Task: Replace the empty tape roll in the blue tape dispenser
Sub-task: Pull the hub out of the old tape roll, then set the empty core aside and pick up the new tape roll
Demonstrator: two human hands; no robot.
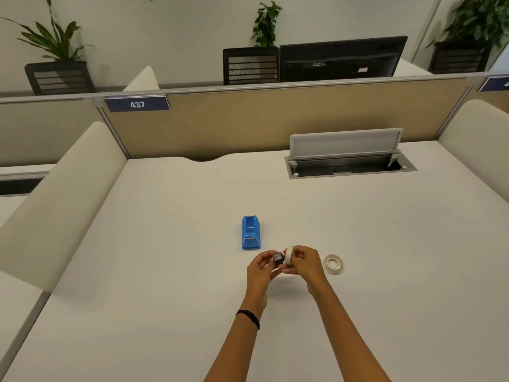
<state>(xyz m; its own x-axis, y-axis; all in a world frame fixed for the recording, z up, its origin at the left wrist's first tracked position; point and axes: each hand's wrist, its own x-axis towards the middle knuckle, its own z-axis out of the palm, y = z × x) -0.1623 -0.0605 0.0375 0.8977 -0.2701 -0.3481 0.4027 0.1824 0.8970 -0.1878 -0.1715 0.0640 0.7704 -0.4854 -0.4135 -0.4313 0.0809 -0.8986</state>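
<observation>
Hands meet at six o'clock of the blue tape dispenser (250,232): left hand (261,267) pinches the black hub (278,256), right hand (304,261) grips a white ring (288,255), seemingly separating or joining them, with another tape roll (333,263) lying at three o'clock.

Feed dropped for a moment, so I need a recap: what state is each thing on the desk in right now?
blue tape dispenser: on the desk, roll bay empty.
black hub: held in left hand.
white ring: pinched in right hand, against the hub.
tape roll: lying flat on the desk, untouched.
cable hatch: lid propped open.
</observation>
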